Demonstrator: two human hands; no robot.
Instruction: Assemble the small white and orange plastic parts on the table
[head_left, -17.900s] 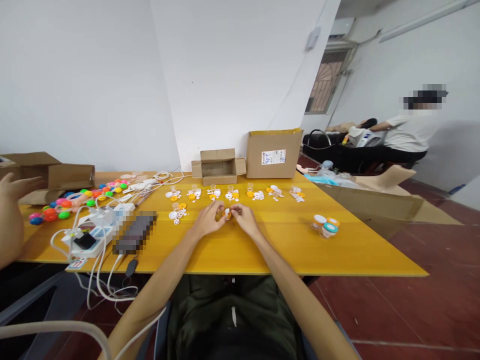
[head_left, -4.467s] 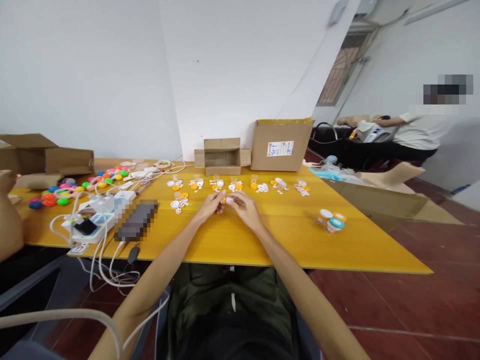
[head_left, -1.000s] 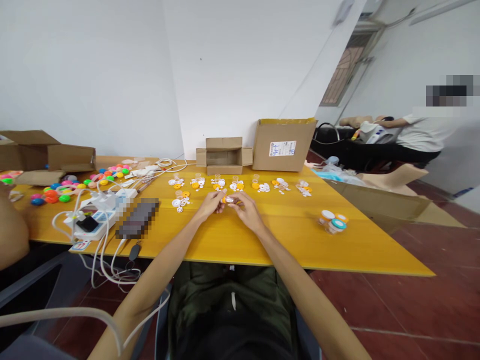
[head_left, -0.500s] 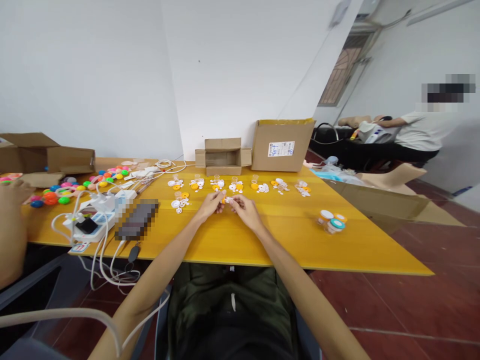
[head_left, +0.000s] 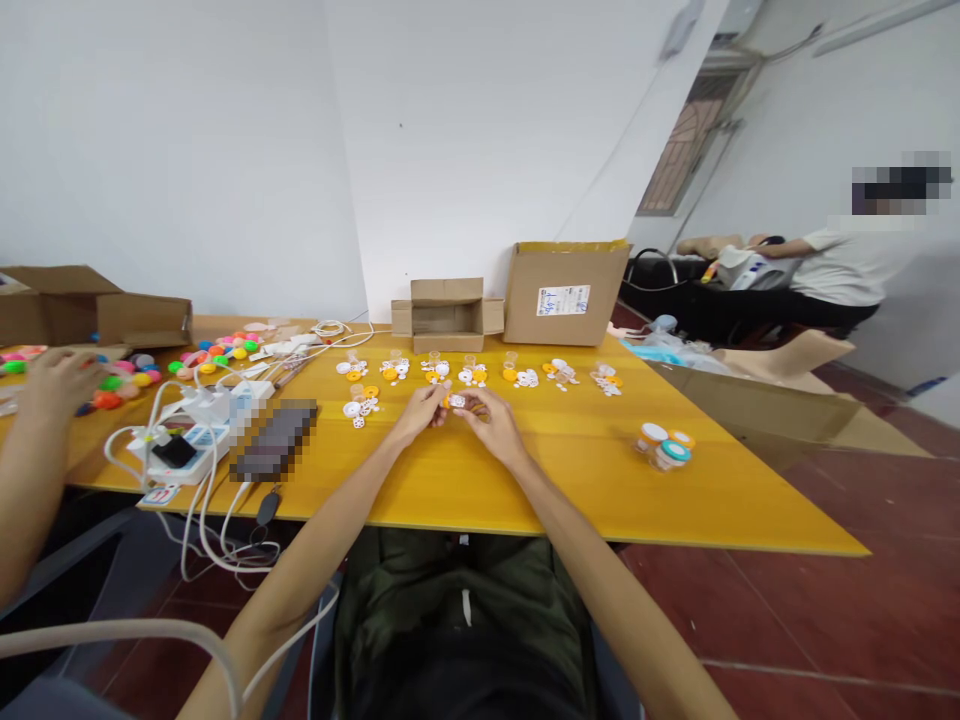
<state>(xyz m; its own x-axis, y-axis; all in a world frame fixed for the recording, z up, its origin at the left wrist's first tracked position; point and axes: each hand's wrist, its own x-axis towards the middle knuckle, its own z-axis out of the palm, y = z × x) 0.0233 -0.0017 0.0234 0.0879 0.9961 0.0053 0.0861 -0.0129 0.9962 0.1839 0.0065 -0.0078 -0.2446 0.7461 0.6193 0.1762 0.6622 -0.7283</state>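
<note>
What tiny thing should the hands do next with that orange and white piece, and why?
Maybe the right hand could gently press the white part toward the orange part while the left hand steadies it. The parts sit together between the hands, but whether they fit snugly is too small to see.

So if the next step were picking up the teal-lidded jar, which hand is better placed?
Probably the right hand: it is nearer the teal-lidded jar, which sits off to that side; the left hand is farther. Both are at the orange-and-white piece, so neither looks free.
</note>
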